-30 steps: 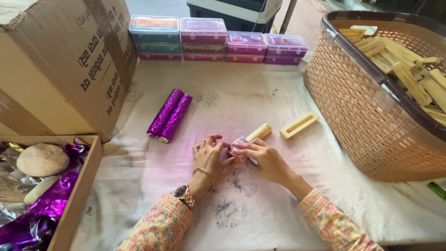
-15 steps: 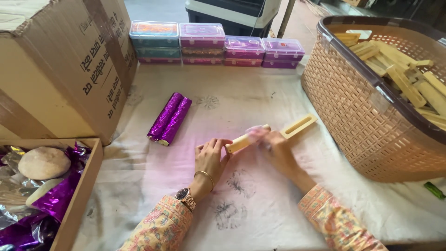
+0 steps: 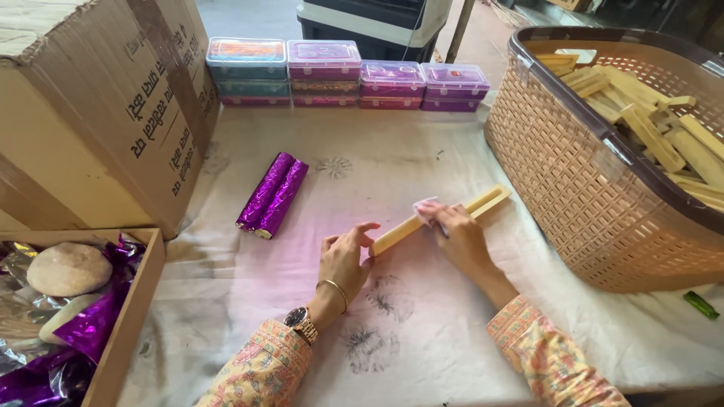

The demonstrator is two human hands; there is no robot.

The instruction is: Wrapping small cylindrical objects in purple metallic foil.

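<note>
Wood: a long pale wooden stick (image 3: 441, 220) is laid flat and slantwise on the cloth-covered table (image 3: 422, 354), its far end pointing toward the basket (image 3: 573, 188); it appears to be two short pieces set end to end, though the joint is hidden under the right hand.
Left hand: the left hand (image 3: 343, 264) is rested on the cloth at the near end of the stick, fingertips pressed against that end, so the stick is braced and kept from sliding; nothing is gripped in it.
Right hand: the right hand (image 3: 460, 237) is laid over the middle of the stick, and a small pink slip (image 3: 424, 209) is pinched under its fingers against the wood, as if being wrapped or stuck there.
Basket: a tan woven plastic basket is stood at the right edge of the table, within easy reach, and is heaped with similar wooden sticks (image 3: 648, 120).
Purple rolls: two foil-wrapped purple rolls (image 3: 273, 196) are parked side by side, well apart from the hands.
Small boxes: a row of stacked clear-lidded plastic boxes (image 3: 347, 74) is lined along the far edge.
Cartons: a large cardboard carton (image 3: 98, 113) is stood at the left; in front of it an open box (image 3: 124, 332) is filled with purple foil (image 3: 90, 328) and a pale rounded lump (image 3: 69, 269).
</note>
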